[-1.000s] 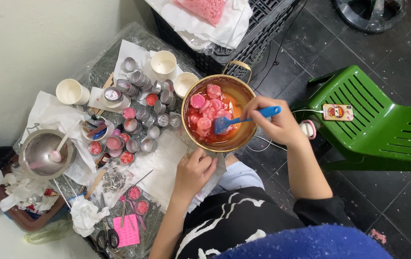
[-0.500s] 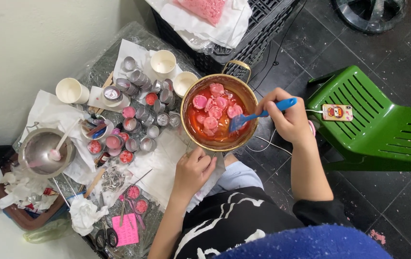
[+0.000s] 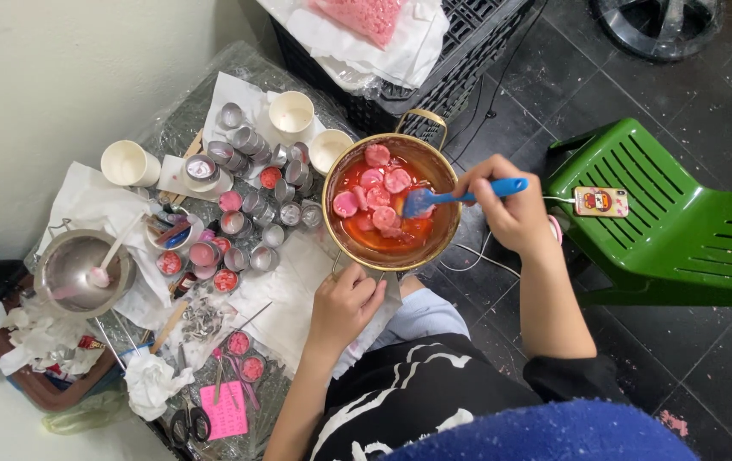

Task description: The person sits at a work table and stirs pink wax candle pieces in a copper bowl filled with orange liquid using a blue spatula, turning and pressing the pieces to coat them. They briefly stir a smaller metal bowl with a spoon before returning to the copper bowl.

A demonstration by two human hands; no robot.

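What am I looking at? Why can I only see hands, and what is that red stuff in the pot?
The camera sits on a person's head and looks down, so you see only their arms. The left hand grips the near edge of a gold pot. The right hand holds a blue spoon in red liquid with pink discs in it; I cannot tell what they are made of. Beside the pot, the table holds small tins, white cups and a steel bowl. A green chair stands on the right.
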